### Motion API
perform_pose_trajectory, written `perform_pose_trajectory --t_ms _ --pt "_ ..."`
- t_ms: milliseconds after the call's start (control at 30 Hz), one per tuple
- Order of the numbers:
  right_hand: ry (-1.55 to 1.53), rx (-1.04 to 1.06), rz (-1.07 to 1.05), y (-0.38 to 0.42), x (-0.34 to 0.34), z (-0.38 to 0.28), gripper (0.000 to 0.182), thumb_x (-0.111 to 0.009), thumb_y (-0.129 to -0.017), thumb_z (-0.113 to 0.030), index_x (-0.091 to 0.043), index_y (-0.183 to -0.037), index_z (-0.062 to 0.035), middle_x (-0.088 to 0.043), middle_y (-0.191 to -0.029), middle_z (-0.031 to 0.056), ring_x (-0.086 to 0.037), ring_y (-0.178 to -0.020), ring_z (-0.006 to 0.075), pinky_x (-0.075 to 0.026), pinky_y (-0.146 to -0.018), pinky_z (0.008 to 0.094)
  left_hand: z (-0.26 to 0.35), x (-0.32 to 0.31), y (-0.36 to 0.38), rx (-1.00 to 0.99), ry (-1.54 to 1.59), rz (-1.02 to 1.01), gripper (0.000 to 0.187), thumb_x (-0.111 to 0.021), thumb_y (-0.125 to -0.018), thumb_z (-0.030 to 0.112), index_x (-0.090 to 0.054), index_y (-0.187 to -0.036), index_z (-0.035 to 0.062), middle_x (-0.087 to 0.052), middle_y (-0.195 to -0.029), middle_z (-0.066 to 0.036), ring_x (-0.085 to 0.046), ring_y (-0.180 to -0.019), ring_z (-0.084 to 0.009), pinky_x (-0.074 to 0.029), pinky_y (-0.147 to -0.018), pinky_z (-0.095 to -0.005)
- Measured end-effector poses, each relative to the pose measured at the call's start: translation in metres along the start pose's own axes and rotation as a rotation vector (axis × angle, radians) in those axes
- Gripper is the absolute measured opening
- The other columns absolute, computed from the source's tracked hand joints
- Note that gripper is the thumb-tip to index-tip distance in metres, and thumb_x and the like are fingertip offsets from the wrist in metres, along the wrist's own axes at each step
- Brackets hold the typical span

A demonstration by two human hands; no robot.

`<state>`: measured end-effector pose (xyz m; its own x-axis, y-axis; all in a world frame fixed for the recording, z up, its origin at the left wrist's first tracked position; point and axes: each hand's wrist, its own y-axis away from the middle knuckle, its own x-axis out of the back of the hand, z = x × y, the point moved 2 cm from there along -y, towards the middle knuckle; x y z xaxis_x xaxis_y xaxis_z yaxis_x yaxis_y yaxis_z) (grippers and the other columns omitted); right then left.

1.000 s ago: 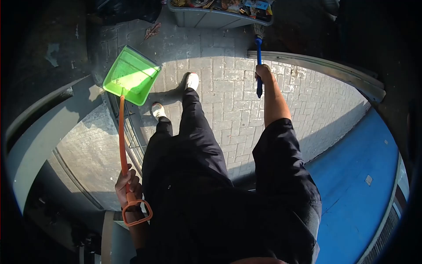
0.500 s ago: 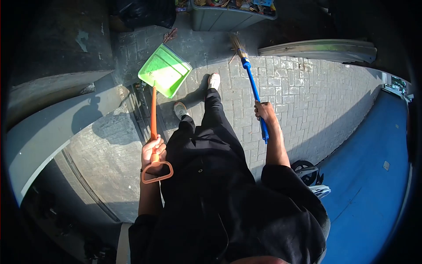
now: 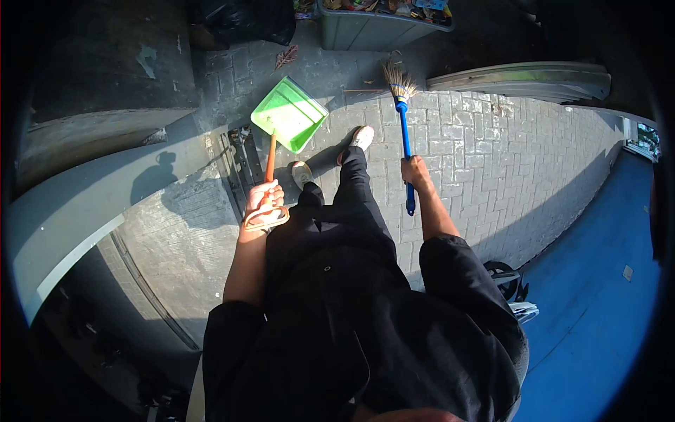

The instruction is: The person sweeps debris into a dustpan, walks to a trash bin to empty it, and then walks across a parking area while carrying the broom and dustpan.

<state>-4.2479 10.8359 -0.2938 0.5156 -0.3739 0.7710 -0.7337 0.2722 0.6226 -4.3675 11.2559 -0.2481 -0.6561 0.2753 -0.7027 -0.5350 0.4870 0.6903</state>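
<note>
My left hand [image 3: 264,202] is wrapped round the orange handle of a green dustpan [image 3: 288,112], just below its loop-shaped end grip. The pan part is out in front of my left foot, half in sunlight, with its handle pointing back at me. In my right hand [image 3: 415,172] is a broom [image 3: 405,133] with a blue handle, gripped near the rear end. Its straw bristles [image 3: 400,82] fan out over the paving ahead, to the right of the dustpan. A thin stick [image 3: 363,91] lies on the ground between bristles and pan.
A grey bin [image 3: 380,29] full of litter stands ahead, beside a black garbage bag [image 3: 246,21]. A dry reddish leaf [image 3: 286,56] lies near the dustpan. Long pale panels [image 3: 520,79] rest at the right, and a blue wall [image 3: 598,281] runs along that side. A wheel [image 3: 500,273] shows behind my right arm.
My left hand has lifted forward with the dustpan handle, whose loop has tilted. The broom has turned more upright in view, and its bristles have spread and shifted right.
</note>
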Motion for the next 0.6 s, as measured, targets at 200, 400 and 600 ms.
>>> perform_pose_trajectory --t_ms 200,400,600 --pt "-0.233 -0.018 -0.270 0.149 0.031 -0.032 0.035 -0.055 -0.082 -0.029 -0.053 -0.082 0.0069 -0.057 -0.062 0.0159 -0.059 -0.051 0.0236 -0.047 -0.048 0.0347 -0.011 0.023 -0.064 -0.042 0.175 -0.032 0.013 -0.045 -0.088 0.005 -0.041 -0.076 0.0015 -0.040 -0.057 0.000 -0.043 -0.048 -0.0080 -0.038 -0.045 -0.0184" --pt "-0.347 -0.103 -0.359 0.210 0.098 -0.039 0.030 -0.056 -0.082 -0.027 -0.053 -0.075 0.0016 -0.051 -0.057 0.0048 -0.049 -0.045 0.0119 -0.040 -0.041 0.0285 -0.021 0.068 -0.107 -0.070 0.206 -0.096 0.016 -0.044 -0.088 0.006 -0.049 -0.097 -0.0061 -0.044 -0.057 -0.001 -0.046 -0.050 -0.0093 -0.041 -0.049 -0.0198" --pt "-0.188 0.014 -0.176 0.168 0.081 -0.049 0.034 -0.053 -0.083 -0.029 -0.053 -0.084 0.0053 -0.057 -0.064 0.0173 -0.058 -0.057 0.0298 -0.046 -0.053 0.0386 -0.028 0.055 -0.131 -0.196 0.083 0.031 0.009 -0.045 -0.086 0.008 -0.047 -0.079 0.0027 -0.045 -0.053 0.000 -0.046 -0.047 -0.0100 -0.042 -0.048 -0.0233"
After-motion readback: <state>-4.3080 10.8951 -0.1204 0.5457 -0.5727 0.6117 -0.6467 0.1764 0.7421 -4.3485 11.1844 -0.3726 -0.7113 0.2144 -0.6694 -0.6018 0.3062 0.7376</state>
